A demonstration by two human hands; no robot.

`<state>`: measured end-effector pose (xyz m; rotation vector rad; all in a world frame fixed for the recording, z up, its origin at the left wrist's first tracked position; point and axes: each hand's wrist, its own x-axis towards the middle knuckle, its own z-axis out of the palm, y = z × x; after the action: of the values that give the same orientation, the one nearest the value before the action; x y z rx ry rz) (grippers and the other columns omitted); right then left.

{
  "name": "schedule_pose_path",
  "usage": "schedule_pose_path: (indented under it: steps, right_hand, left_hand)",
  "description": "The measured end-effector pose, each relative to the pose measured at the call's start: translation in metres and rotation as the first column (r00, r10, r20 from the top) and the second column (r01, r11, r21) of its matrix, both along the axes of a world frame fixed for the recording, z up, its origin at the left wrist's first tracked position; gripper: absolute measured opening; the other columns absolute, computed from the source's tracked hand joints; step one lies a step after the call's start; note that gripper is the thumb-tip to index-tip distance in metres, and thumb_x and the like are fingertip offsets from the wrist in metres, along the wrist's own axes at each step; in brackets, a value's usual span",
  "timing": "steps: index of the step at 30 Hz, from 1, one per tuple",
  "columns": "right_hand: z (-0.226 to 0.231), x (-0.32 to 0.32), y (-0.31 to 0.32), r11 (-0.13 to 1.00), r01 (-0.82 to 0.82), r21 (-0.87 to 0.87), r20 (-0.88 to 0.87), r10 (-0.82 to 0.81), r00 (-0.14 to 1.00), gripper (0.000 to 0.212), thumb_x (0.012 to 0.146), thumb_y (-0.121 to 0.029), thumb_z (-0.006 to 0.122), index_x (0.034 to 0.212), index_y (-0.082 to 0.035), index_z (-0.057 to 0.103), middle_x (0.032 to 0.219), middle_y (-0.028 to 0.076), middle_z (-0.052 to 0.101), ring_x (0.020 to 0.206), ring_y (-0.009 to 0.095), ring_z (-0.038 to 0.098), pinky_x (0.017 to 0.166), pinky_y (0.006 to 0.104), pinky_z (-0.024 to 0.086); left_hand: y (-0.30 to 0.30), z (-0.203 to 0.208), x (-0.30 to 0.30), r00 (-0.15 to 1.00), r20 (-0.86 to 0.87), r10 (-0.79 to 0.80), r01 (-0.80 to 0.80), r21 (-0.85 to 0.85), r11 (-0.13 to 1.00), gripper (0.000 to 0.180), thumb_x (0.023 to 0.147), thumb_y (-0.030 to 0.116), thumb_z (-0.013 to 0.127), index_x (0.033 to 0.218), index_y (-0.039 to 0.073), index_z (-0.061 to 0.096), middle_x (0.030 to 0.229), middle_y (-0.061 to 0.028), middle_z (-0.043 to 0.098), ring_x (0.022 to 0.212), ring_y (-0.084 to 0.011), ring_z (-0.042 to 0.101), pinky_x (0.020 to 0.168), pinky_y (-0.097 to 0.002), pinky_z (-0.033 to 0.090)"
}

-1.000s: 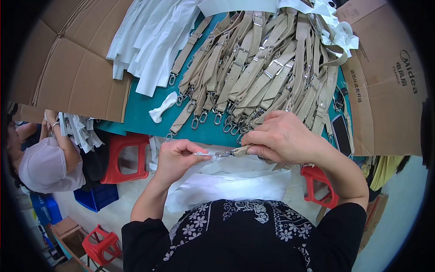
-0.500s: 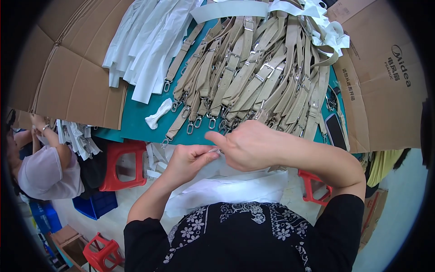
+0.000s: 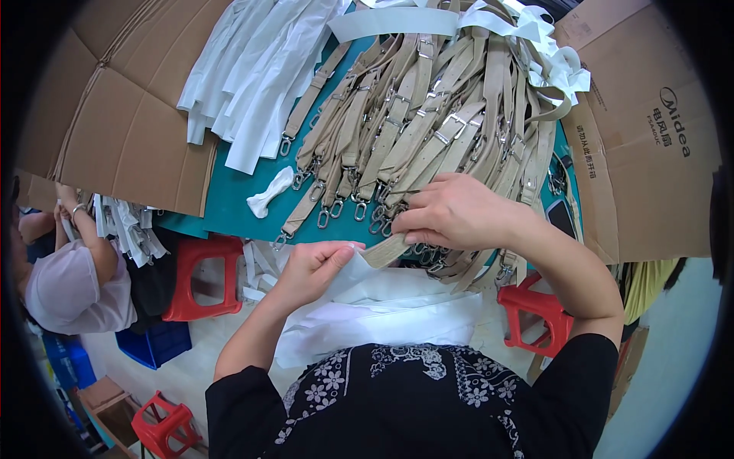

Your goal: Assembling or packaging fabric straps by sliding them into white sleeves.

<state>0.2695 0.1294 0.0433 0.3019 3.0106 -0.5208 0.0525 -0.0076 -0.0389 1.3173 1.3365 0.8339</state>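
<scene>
fingers grip white strip and beige strap

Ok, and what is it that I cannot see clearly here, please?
All in the head view:
Beige strap: its gripped part is hidden by the right hand.
White strip: its pinched part is hidden by the left hand.
Phone: its lower end is hidden by the right forearm.
Dark items beyond the phone: too small to name.
Yellow garment: its upper part is hidden by the cardboard box.
</scene>
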Motion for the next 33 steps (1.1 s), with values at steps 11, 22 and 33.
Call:
schedule_pose_path:
  steps: [11, 22, 33]
  right_hand:
    - [-0.008, -0.004, 0.013, 0.992, 0.098, 0.085, -0.155, -0.084, 0.984, 0.029, 0.080, -0.031, 0.056, 0.093, -0.006, 0.055, 0.085, 0.009, 0.058, 0.087, 0.025, 0.055, 0.082, 0.0365, 0.039]
    - [0.040, -0.021, -0.008, 0.990, -0.035, 0.138, -0.131, 0.054, 0.990, 0.013, 0.080, -0.024, 0.057, 0.079, -0.010, 0.054, 0.070, 0.002, 0.055, 0.069, 0.019, 0.053, 0.067, 0.0326, 0.038]
    - [0.039, -0.031, -0.007, 0.973, 0.159, -0.165, -0.217, -0.193, 0.957, 0.014, 0.080, -0.020, 0.055, 0.076, -0.006, 0.056, 0.063, 0.006, 0.054, 0.065, 0.027, 0.054, 0.065, 0.0369, 0.039]
  left_hand:
    - [-0.005, 0.001, -0.015, 0.983, -0.085, 0.161, -0.147, 0.151, 0.978, 0.020, 0.085, 0.017, 0.054, 0.084, -0.001, 0.062, 0.057, 0.0006, 0.050, 0.054, -0.0044, 0.039, 0.048, -0.0229, 0.035]
    - [0.001, 0.005, -0.017, 0.993, 0.037, 0.114, -0.119, 0.163, 0.979, 0.023, 0.089, 0.017, 0.050, 0.100, 0.002, 0.064, 0.058, 0.0086, 0.042, 0.053, -0.0010, 0.032, 0.047, -0.0178, 0.028]
    - [-0.003, -0.008, -0.021, 0.970, 0.197, 0.143, -0.164, 0.094, 0.982, 0.026, 0.090, 0.020, 0.049, 0.106, 0.002, 0.061, 0.072, 0.0057, 0.053, 0.062, -0.0014, 0.041, 0.056, -0.0175, 0.034]
